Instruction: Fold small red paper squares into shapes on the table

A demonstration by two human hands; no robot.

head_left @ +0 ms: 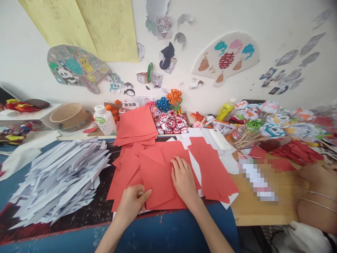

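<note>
Several red paper sheets [158, 175] lie loosely overlapped on the table in front of me. At the lower left edge of the top sheet, my left hand [133, 202] is closed, thumb and curled fingers pinching the paper's edge. My right hand [183, 177] rests on the red sheets with its fingers stretched out and slightly bent, pressing on the paper's right side. Beyond them is a neater stack of red paper [137, 123]. Narrower red pieces [210, 167] lie right of my right hand, over white paper.
A heap of folded white paper strips [63, 175] covers the left side. A white bottle [105, 121], red-and-white paper flowers [172, 123] and a yellow bottle [226, 109] stand along the wall. At the right, another person's arm [316, 196] rests by a wooden surface [242, 207].
</note>
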